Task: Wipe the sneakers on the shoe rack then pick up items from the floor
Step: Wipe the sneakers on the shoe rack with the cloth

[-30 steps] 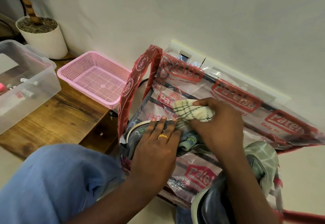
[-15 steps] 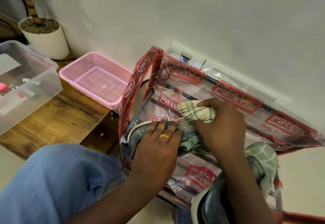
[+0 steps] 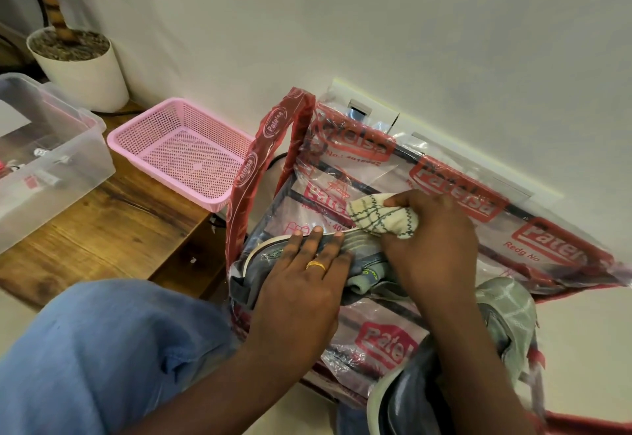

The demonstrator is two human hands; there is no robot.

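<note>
A grey sneaker (image 3: 270, 257) with a white sole lies on the shoe rack (image 3: 461, 188), which is wrapped in clear plastic with red print. My left hand (image 3: 301, 284) rests flat on the sneaker, fingers straight, a gold ring on one finger. My right hand (image 3: 431, 239) grips a cream checked cloth (image 3: 379, 217) and presses it against the sneaker's far edge. A second grey-green sneaker (image 3: 506, 315) sits lower right, partly hidden by my right forearm.
A pink mesh basket (image 3: 184, 154) and a clear plastic box (image 3: 44, 157) stand on a low wooden shelf (image 3: 102, 229) to the left. A white plant pot (image 3: 82, 72) is behind them. The white wall is close behind the rack. My blue-clad knee (image 3: 102, 359) is lower left.
My right hand with the cloth has shifted slightly right along the sneaker's edge. My left hand stays on the sneaker.
</note>
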